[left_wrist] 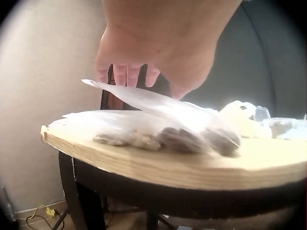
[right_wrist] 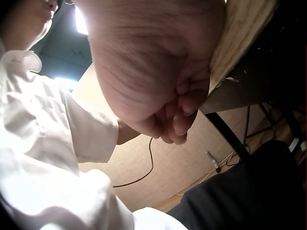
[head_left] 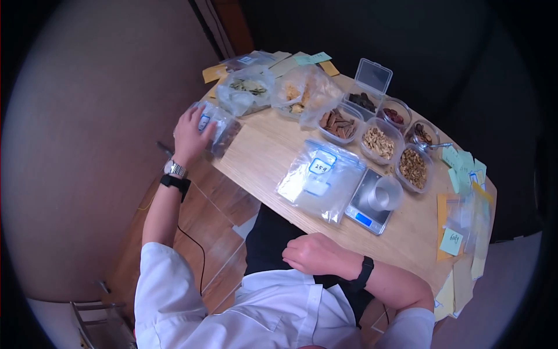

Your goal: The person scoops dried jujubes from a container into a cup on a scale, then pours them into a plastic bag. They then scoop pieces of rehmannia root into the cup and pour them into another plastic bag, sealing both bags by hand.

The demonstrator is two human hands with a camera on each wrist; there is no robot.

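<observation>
Bench (head_left: 261,156): bag (head_left: 224,139) sits at its left edge, under left hand (head_left: 193,136). Bag looks light, limp, slick; probably slides and folds easily. Left fingers extended, not curled round it; contact unclear. Right hand (head_left: 319,256) near bench's front edge, fingers loosely curled, nothing held. Lumps (left_wrist: 180,139) show through film, likely shift if lifted. Best hold: pinch the raised rim (left_wrist: 120,92), clear of label (head_left: 203,123).

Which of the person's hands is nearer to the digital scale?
Right. The right hand is by the near edge of the table, just short of the scale; the left hand is farther away, at a clear bag.
</observation>
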